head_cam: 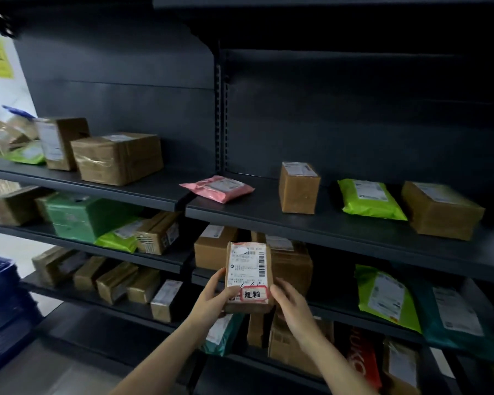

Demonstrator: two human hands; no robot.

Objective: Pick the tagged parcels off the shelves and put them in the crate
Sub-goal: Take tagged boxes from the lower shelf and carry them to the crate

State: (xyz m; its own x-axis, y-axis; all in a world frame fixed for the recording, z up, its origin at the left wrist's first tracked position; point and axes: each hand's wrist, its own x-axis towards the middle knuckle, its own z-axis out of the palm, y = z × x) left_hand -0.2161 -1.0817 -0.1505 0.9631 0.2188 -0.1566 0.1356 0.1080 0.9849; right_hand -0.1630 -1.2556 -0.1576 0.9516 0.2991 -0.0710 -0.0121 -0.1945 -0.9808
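As boxes (117, 158) lined the dark shelves (257, 215), the left hand (211, 298) and right hand (292, 307) each gripped a lower corner of a brown parcel (248, 266) with a red-bordered tag (255, 294).

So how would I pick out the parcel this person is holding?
Start at the dark metal shelving. In front of its middle shelves, the left hand and right hand hold up one small brown box. Unlike the parcels around it, it carries a red-bordered handwritten sticker below its white shipping label.
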